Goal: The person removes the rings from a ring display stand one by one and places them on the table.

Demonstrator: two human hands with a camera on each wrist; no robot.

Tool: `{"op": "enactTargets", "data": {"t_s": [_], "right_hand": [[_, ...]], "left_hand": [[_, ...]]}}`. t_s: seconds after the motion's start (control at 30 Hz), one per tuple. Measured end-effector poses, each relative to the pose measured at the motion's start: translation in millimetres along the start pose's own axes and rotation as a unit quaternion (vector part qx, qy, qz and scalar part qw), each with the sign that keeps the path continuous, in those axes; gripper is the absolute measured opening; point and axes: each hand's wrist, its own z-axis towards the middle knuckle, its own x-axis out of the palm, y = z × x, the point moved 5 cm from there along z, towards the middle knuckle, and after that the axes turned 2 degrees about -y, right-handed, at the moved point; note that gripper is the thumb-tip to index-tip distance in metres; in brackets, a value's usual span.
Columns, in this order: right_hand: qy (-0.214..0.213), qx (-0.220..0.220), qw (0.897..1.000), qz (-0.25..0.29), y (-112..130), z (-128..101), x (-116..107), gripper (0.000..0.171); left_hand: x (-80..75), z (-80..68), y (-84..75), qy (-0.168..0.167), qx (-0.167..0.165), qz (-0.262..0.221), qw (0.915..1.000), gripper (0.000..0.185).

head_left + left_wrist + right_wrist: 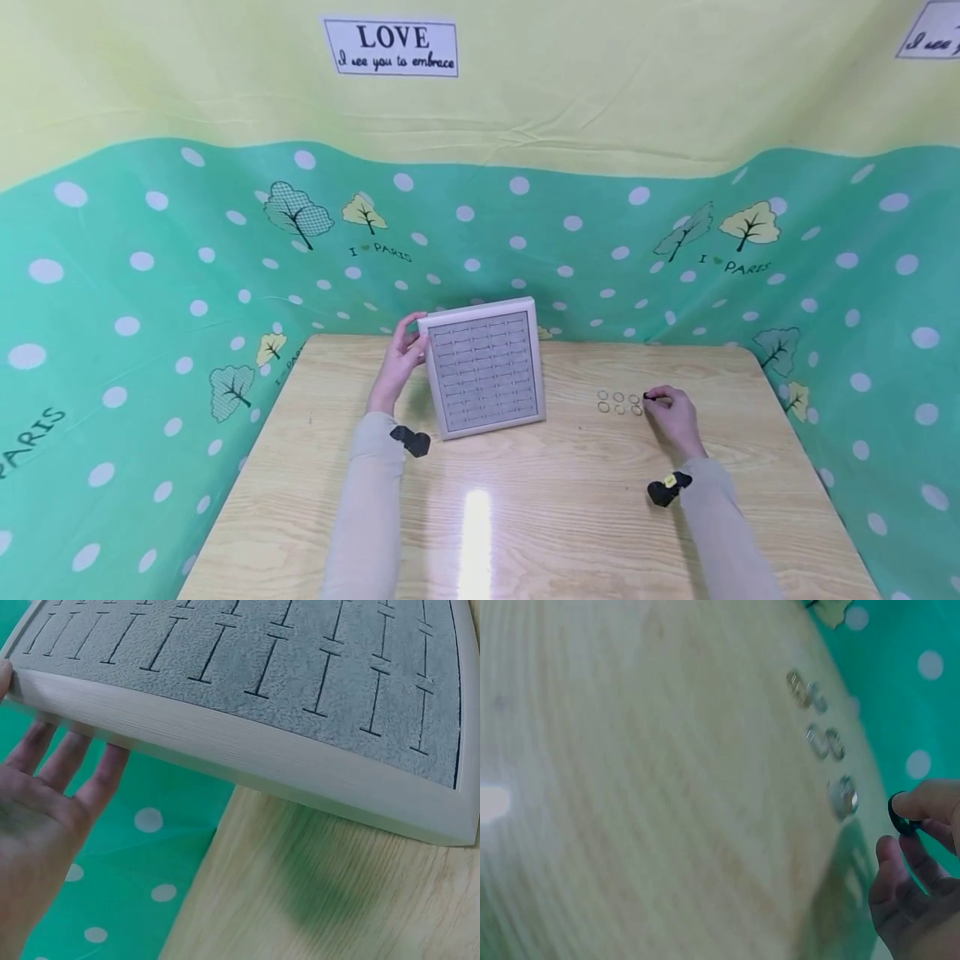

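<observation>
A ring display tray (491, 428) with a pale frame and a grey slotted pad (487, 367) stands tilted up at the back of the table. My left hand (393, 367) grips its upper left side, the thumb over the frame and the fingers beneath, as the left wrist view shows. No rings show in the slots. To the right, my right hand (678, 421) pinches a black ring (895, 817) between thumb and fingertips. Several metal rings (847, 799) lie in two short rows on the table just left of that hand.
The wooden table (555, 517) carries a bright light reflection near its front. Behind it and along both sides hangs a green and yellow printed cloth (517, 217). Black wrist cameras sit on both sleeves (371, 500).
</observation>
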Motion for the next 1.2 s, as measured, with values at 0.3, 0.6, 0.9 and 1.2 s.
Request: {"op": "enactTargets", "data": {"t_s": [0.3, 0.6, 0.9, 1.2], "right_hand": [[-0.044, -0.025, 0.998, -0.043, -20.2, -0.2, -4.7, 0.011], [-0.055, 0.002, 0.997, -0.062, -30.2, -3.4, -6.2, 0.014], [-0.056, -0.015, 0.998, -0.033, -26.1, -19.7, -13.6, 0.027], [-0.037, -0.041, 0.994, -0.091, -26.5, -40.8, -24.1, 0.032]], "left_hand": [[8.9, -5.7, -15.3, -0.005, 0.013, 0.028, 0.9995, 0.044], [8.5, 0.0, -10.0, -0.016, 0.017, 0.024, 0.9994, 0.042], [0.7, -0.2, 9.2, -0.034, 0.026, 0.03, 0.9986, 0.063], [-20.7, -25.6, 38.3, -0.005, -0.004, 0.057, 0.9984, 0.069]]}}
